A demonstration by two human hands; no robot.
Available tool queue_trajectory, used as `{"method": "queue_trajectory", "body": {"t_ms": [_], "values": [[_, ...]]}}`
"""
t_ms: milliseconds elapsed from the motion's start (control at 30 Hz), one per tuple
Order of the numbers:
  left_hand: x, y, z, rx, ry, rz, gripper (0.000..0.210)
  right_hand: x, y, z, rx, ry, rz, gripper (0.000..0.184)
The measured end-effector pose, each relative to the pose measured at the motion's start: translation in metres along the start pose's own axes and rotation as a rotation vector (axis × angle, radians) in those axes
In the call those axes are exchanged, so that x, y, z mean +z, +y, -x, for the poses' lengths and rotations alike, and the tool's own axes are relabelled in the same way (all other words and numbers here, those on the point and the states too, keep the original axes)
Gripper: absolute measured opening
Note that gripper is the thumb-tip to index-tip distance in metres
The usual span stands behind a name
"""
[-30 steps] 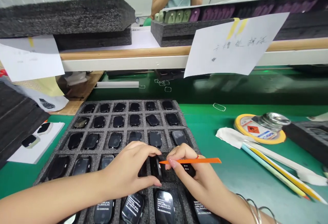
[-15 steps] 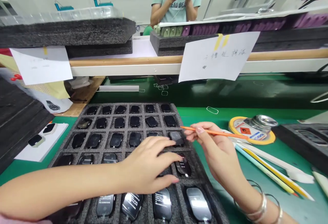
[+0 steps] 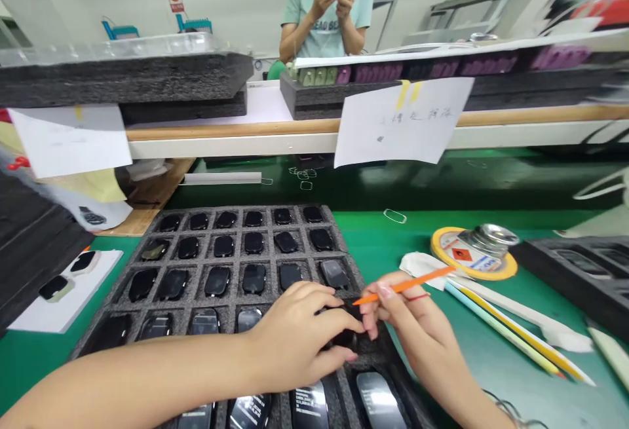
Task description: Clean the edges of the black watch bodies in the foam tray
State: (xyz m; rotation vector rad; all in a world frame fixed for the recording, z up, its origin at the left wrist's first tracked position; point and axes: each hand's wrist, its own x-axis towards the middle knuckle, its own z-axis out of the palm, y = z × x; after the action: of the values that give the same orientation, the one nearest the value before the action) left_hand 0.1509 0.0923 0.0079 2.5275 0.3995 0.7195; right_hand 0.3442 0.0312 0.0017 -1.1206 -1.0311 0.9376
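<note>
A grey foam tray (image 3: pixel 275 221) holds rows of dark smartwatch bodies, one to a compartment. Above its right-hand column, my left hand (image 3: pixel 299 334) curls thumb and fingers round a dark smartwatch (image 3: pixel 345 339), which they partly cover. Pinched in my right hand (image 3: pixel 410 314) is a thin orange pointed stick (image 3: pixel 417 281), slanting down to the left. Its tip is close to my left fingers, over the tray's right side. One smartwatch (image 3: pixel 334 274) lies in the compartment behind, and another with a bright, reflecting face (image 3: pixel 378 399) lies in front.
Right of the tray lie a metal-topped dispenser on a yellow tape roll (image 3: pixel 445 245), a white strip (image 3: pixel 521 311) and coloured sticks (image 3: pixel 511 331). Two watches rest on a white box (image 3: pixel 73 291) at left. A shelf (image 3: pixel 236 147) crosses behind; beyond it stands a co-worker (image 3: pixel 327 29).
My left hand has moved toward me and right, its spread fingers closing round the watch. My right hand has come lower, and the orange stick has tipped from nearly level to slanting down leftward.
</note>
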Motion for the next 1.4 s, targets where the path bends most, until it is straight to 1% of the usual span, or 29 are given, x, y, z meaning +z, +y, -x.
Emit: {"method": "queue_trajectory", "body": {"t_ms": [67,133,233,333,400,533,767,933,1033,1100,1200,1233,1267,1300,1367,1400], "values": [[-0.001,0.000,-0.003,-0.012,-0.014,0.025,0.026,0.006,0.003,0.001,0.004,0.020,-0.031,0.033],[-0.002,0.001,-0.006,-0.045,-0.047,0.043,0.027,0.007,0.007,0.003,-0.014,0.044,-0.002,0.033],[-0.003,0.002,-0.010,-0.122,-0.097,0.075,0.038,0.006,0.011,0.005,-0.044,0.037,0.073,0.034],[-0.004,0.003,-0.011,-0.201,-0.099,0.089,0.051,0.005,0.013,0.008,-0.056,0.032,0.112,0.034],[-0.003,0.003,-0.011,-0.220,-0.092,0.082,0.054,0.006,0.012,0.009,-0.063,0.032,0.132,0.033],[-0.001,0.003,-0.010,-0.216,-0.090,0.077,0.054,0.008,0.010,0.010,-0.082,0.027,0.173,0.032],[-0.002,0.003,-0.011,-0.203,-0.080,0.072,0.053,0.005,0.016,0.010,-0.089,0.027,0.214,0.032],[-0.002,0.003,-0.011,-0.198,-0.066,0.067,0.052,0.005,0.017,0.009,-0.092,0.023,0.243,0.035],[-0.003,0.003,-0.014,-0.175,-0.070,0.058,0.050,0.004,0.016,0.008,-0.108,0.024,0.246,0.035],[-0.005,0.005,-0.014,-0.139,-0.082,0.035,0.053,0.003,0.016,0.008,-0.128,0.041,0.258,0.036],[-0.008,0.017,-0.002,-0.073,-0.086,-0.096,0.070,0.002,0.016,0.008,-0.146,0.049,0.303,0.036],[-0.008,0.023,0.006,-0.051,-0.085,-0.162,0.074,0.002,0.016,0.009,-0.148,0.050,0.310,0.035],[-0.007,0.029,0.017,-0.027,-0.086,-0.234,0.074,0.003,0.015,0.009,-0.154,0.055,0.299,0.034],[-0.007,0.035,0.029,0.007,-0.094,-0.303,0.072,0.004,0.014,0.009,-0.163,0.068,0.279,0.033],[-0.006,0.043,0.055,0.118,-0.036,-0.513,0.042,0.007,0.012,0.009,-0.176,0.109,0.251,0.030],[-0.006,0.044,0.068,0.167,-0.043,-0.648,0.039,0.009,0.011,0.009,-0.177,0.125,0.253,0.029]]}}
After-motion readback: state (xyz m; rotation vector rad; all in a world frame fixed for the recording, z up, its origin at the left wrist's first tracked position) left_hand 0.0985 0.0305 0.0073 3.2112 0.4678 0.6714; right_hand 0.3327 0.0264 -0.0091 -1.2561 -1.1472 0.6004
